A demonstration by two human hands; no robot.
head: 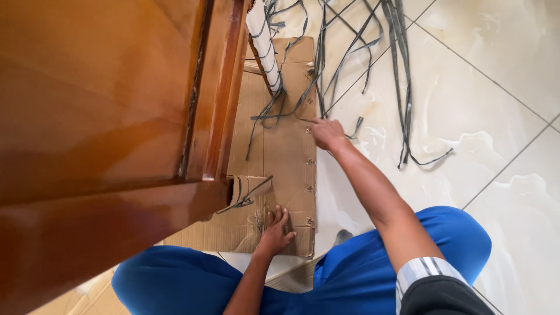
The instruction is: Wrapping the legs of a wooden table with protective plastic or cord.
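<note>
My right hand [328,133] reaches forward and pinches the end of a grey strap [303,99] at the right edge of a flat brown cardboard sheet [286,151]. My left hand [275,230] rests palm down on the near end of that cardboard, fingers spread, holding nothing. The cardboard has small metal staples along its right edge. A white roll [261,35] wrapped in straps lies at the cardboard's far end, beside the wooden furniture.
A large polished wooden furniture piece [99,134] fills the left half of the view. A tangle of several grey straps [396,70] lies across the glossy tiled floor [496,116]. My knees in blue trousers [373,274] are at the bottom.
</note>
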